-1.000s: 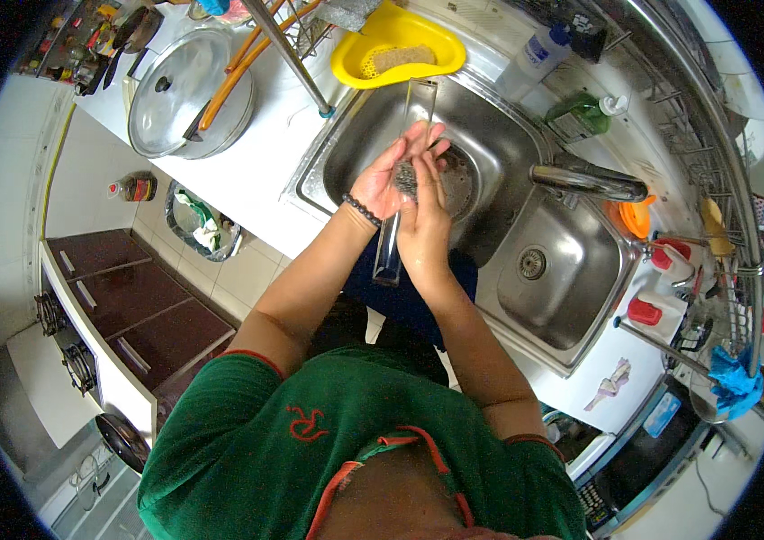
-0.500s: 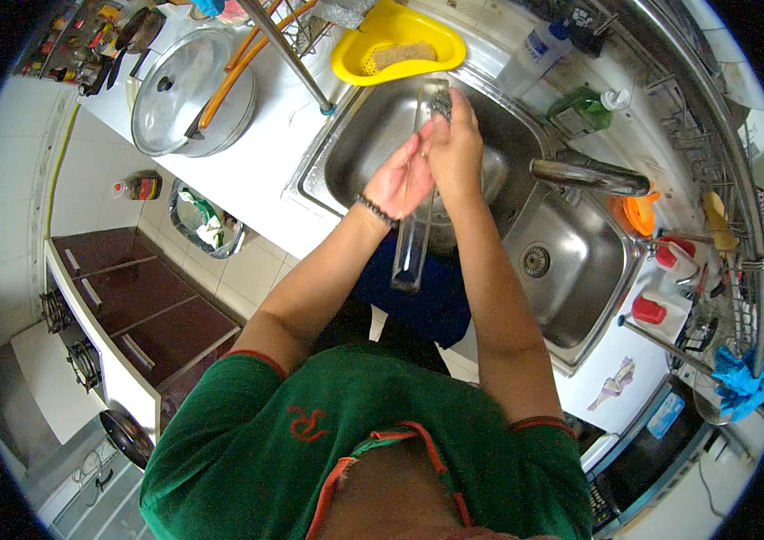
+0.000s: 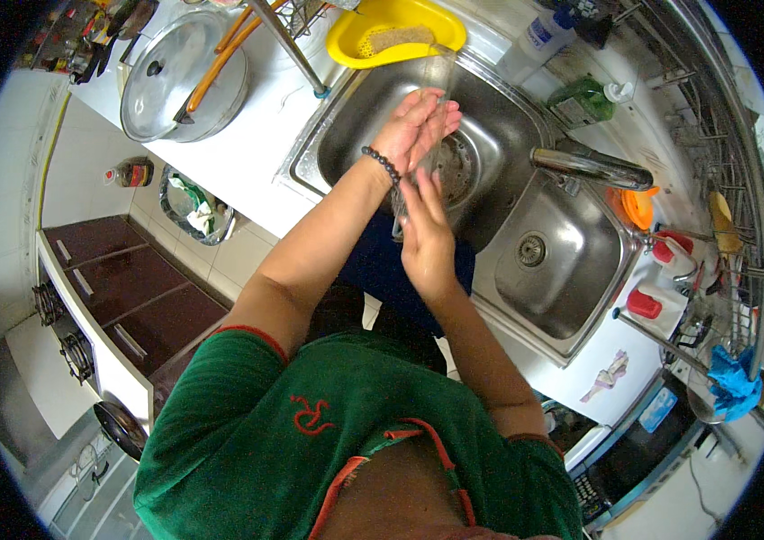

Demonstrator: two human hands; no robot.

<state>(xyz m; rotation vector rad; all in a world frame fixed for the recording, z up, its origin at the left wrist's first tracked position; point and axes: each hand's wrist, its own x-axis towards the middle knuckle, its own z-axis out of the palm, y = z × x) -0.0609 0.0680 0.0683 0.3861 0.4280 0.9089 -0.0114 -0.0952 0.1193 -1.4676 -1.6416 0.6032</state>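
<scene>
A long, narrow clear trough-like piece [image 3: 437, 67], see-through and wet-looking, slants over the large sink basin [image 3: 490, 112]. I cannot tell if it is glass or plastic. My left hand [image 3: 411, 133], with a dark bead bracelet at its wrist, supports it around its middle, palm turned up and fingers loosely curled. Nearer to me, my right hand [image 3: 429, 241] lies against its lower end with fingers stretched out, slightly smeared by motion. Part of the piece is hidden behind both hands.
A yellow strainer basket [image 3: 343, 40] with a tan sponge [image 3: 402, 38] stands behind the basin. To the right are the faucet [image 3: 591, 169], a smaller basin [image 3: 566, 288] and a green bottle [image 3: 584, 106]. A glass-lidded pan [image 3: 143, 103] sits on the left counter.
My right hand has slid from the far end of the clear piece down to its near end. My left hand has moved slightly farther away and its palm shows more.
</scene>
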